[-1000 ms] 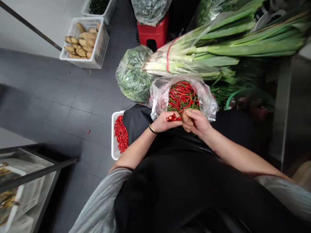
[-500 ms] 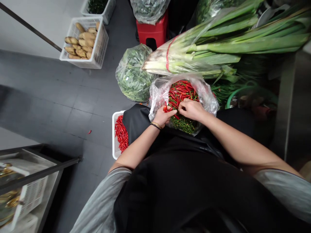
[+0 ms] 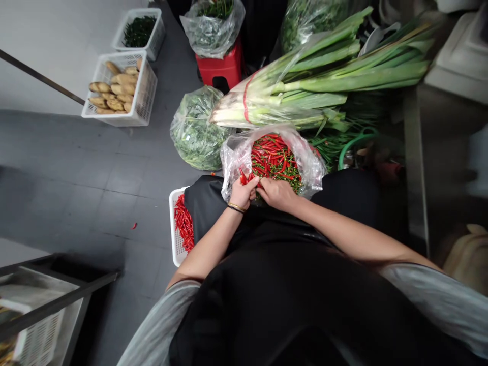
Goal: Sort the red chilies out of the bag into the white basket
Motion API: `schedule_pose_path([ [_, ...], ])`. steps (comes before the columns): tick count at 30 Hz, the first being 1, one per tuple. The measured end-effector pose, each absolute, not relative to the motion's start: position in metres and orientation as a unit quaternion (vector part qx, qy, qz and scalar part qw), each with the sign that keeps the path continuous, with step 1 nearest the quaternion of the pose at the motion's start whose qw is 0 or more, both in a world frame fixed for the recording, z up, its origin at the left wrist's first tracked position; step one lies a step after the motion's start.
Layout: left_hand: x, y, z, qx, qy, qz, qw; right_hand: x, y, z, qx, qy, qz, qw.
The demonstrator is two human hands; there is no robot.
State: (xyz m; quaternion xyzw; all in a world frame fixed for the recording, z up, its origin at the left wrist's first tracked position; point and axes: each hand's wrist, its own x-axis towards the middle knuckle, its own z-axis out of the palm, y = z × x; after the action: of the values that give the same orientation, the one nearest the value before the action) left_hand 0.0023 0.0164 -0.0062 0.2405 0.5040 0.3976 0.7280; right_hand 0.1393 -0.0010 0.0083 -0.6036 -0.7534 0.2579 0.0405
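Observation:
My left hand (image 3: 243,193) is closed around a few red chillies (image 3: 243,177), whose tips stick up past the fingers. Right against it, my right hand (image 3: 279,194) is pinched shut, fingertips meeting the left thumb; whatever lies between them is too small to make out. Both hands are over the near edge of a clear plastic bag (image 3: 313,161) on my lap, full of red chillies with green stems (image 3: 275,155). By my left knee, partly covered by the black apron (image 3: 206,198), a white basket (image 3: 175,244) contains red chillies without visible stems (image 3: 183,223).
Bagged leafy greens (image 3: 198,129) and leeks tied with red tape (image 3: 263,101) lie beyond the bag. Farther off stand a red stool (image 3: 219,68) and a white crate (image 3: 143,104) of pale tubers. A metal rack (image 3: 72,300) is at left. One chilli (image 3: 133,225) lies on the floor.
My right hand has come from over the chillies in the bag to meet my left hand. The left still holds its chillies. The whole view has shifted slightly.

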Motion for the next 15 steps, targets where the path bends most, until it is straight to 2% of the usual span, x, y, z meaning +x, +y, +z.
schedule_pose_path([
  [4,0.004,0.019,-0.002,0.227,0.466,0.44,0.734,0.14,-0.006,0.001,-0.565,-0.61,0.523,0.189],
  [7,0.005,0.018,-0.001,0.217,0.477,0.439,0.73,0.141,-0.006,-0.006,-0.545,-0.525,0.622,0.203],
  [9,0.005,0.017,0.0,0.227,0.506,0.445,0.703,0.141,-0.006,-0.007,-0.558,-0.552,0.588,0.196],
  [12,0.005,0.016,0.0,0.24,0.53,0.45,0.677,0.141,-0.009,-0.003,-0.573,-0.673,0.432,0.182],
  [15,0.005,0.015,-0.002,0.222,0.525,0.434,0.698,0.141,-0.015,0.003,-0.576,-0.749,0.308,0.111],
])
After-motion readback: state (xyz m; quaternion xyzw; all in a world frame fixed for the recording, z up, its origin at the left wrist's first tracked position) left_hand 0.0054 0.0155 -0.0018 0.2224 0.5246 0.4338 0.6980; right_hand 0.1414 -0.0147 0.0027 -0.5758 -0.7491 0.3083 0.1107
